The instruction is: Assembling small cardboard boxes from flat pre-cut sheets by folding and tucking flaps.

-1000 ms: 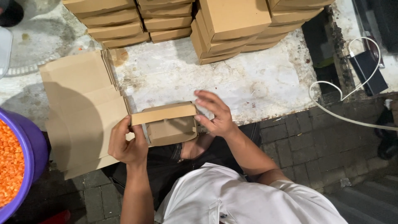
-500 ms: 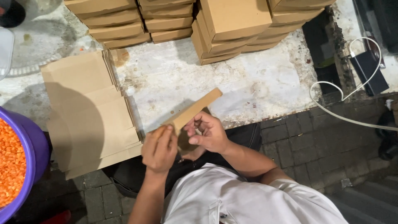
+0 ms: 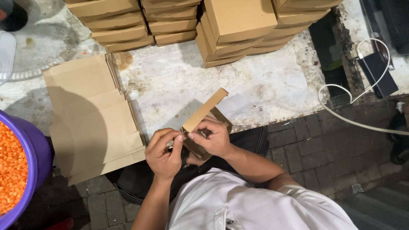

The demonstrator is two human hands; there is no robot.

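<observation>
The person held a small brown cardboard box (image 3: pixel 205 117), partly folded, at the near edge of the counter (image 3: pixel 255 85), just above the lap. The left hand (image 3: pixel 164 151) was curled closed around the box's lower left side, its fingers (image 3: pixel 164 136) bent over the edge. The right hand (image 3: pixel 215 136) gripped the box from the right, with its fingertips (image 3: pixel 200 130) pinching a flap next to the left thumb. One long flap of the box stuck up and away at a slant, over the counter's worn white top.

To the left of the hands lay a stack of flat, unfolded cardboard sheets (image 3: pixel 89 115), hanging partly over the counter's front edge. At the far side of the counter stood rows of finished brown boxes (image 3: pixel 238 21) piled on one another. A purple tub (image 3: pixel 34 157) filled with small orange pieces (image 3: pixel 10 170) sat at the far left. On the right, a white cable (image 3: pixel 341 115) looped from a dark flat device (image 3: pixel 377 72) down across the brick floor (image 3: pixel 324 153). The person wore a white shirt (image 3: pixel 255 204).
</observation>
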